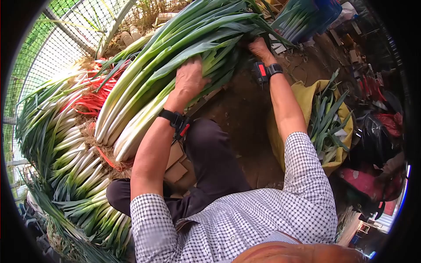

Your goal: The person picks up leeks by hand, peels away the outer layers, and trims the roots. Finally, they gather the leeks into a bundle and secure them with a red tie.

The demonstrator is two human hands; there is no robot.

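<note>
A large bundle of leeks point(144, 83) lies slantwise before me, white stems toward the lower left and green leaves toward the upper right. My left hand point(190, 79) grips the leeks about halfway along, its fingertips hidden among the leaves. At the leafy end, my right hand point(262, 50) is closed on the dark green leaf tips, with its fingers partly hidden in shadow. Red plastic strips point(98, 94) lie left of the bundle, over the roots of other leeks.
A long heap of leeks point(72, 162) curves along the left side beside a mesh fence point(48, 48). On the right stands a yellow sack point(302, 96) holding leek leaves point(326, 116). More leeks in blue plastic point(302, 22) lie at the top right. Black bags point(377, 136) sit at the far right.
</note>
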